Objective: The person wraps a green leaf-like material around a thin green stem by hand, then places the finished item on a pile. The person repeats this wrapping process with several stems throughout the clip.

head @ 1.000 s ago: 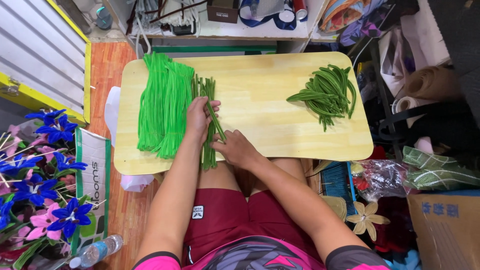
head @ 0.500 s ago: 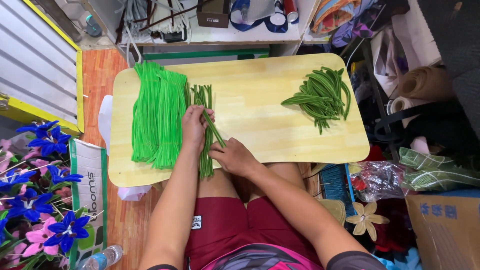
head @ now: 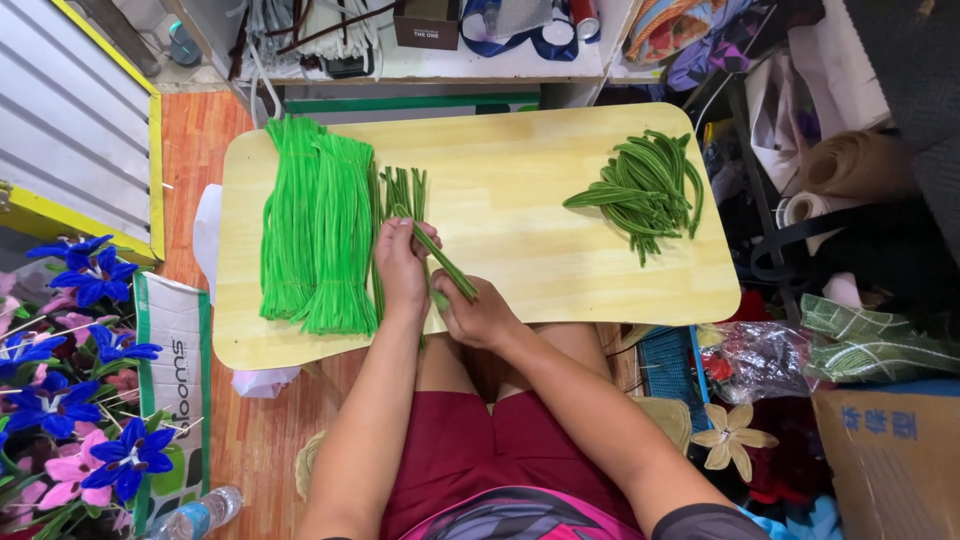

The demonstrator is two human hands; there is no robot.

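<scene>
A light wooden board (head: 520,200) lies across my lap. On its left is a thick bundle of bright green fuzzy stems (head: 315,230). Beside it lies a small row of dark green stems (head: 405,190). My left hand (head: 400,265) pinches the top of one dark green stem (head: 445,262) that slants down to the right. My right hand (head: 480,315) grips the lower end of the same stem at the board's near edge. A loose heap of bent dark green stems (head: 645,185) sits at the board's right.
Blue and pink artificial flowers (head: 70,400) and a white bag stand at the left on the orange floor. A plastic bottle (head: 195,515) lies near my knee. A cluttered shelf (head: 440,40) runs behind the board. Bags, rolls and a cardboard box (head: 890,450) crowd the right.
My left hand has lifted one dark stem out of the small row, and my right hand has closed on its lower end. The view shifted slightly.
</scene>
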